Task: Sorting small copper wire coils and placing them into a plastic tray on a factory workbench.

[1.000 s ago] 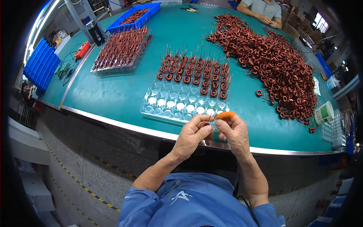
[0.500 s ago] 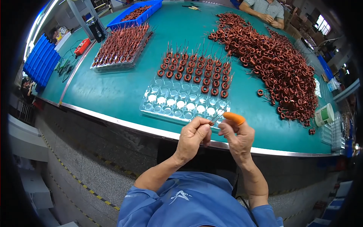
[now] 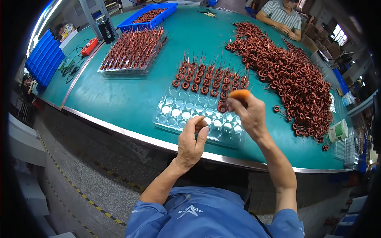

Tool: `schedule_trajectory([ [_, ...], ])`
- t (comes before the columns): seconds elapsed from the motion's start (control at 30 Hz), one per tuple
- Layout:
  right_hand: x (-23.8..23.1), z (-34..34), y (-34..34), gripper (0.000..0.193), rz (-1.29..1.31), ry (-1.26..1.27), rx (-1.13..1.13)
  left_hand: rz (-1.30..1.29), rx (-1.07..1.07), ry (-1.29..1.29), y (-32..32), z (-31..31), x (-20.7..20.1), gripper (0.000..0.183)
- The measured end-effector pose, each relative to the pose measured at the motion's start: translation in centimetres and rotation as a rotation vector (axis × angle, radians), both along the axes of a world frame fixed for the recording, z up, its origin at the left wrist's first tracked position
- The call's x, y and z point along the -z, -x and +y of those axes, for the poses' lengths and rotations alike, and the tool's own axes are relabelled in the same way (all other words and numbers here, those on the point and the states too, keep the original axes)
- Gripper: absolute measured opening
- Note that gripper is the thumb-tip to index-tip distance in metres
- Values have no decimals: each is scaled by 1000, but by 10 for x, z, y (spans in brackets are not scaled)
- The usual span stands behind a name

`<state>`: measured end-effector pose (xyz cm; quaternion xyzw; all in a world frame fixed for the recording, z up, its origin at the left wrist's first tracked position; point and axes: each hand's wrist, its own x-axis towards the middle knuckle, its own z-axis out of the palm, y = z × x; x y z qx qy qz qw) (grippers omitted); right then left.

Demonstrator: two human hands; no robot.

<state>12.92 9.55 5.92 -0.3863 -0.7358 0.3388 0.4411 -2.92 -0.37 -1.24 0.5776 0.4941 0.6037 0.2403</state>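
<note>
My right hand [image 3: 251,117], with an orange finger cot [image 3: 239,94] on one finger, is over the right part of a clear plastic tray [image 3: 160,126]. Its thumb and finger are closed at a red-brown wire-wound ring coil [image 3: 222,107], partly overlapped by the fingertips. Whether that coil touches its pocket is hard to tell. Standing in the tray's far rows are several like coils [image 3: 195,87], their wire leads pointing up. My left hand [image 3: 190,143] hovers at the tray's near edge, fingers curved and apart, with nothing visible in them. The near pockets hold no coils.
A large heap of loose coils [image 3: 293,85] covers the right of the green table [image 3: 119,101]. A filled tray [image 3: 133,49] and a blue bin [image 3: 147,24] stand far left. At the right edge is a white-green tub [image 3: 338,131]. Another person [image 3: 281,20] sits across.
My hands have parted. The right one moved forward over the tray with the coil; the left one let go and drew slightly left. The view shifted a little.
</note>
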Motion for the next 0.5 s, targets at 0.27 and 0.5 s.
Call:
schedule_trajectory([
  [0.27,34,55,19,17,-242,-128,-97,-171,61,105,4,2,6,23],
  [0.5,-14,53,-51,22,-386,-330,173,-184,45,110,12,6,6,13],
])
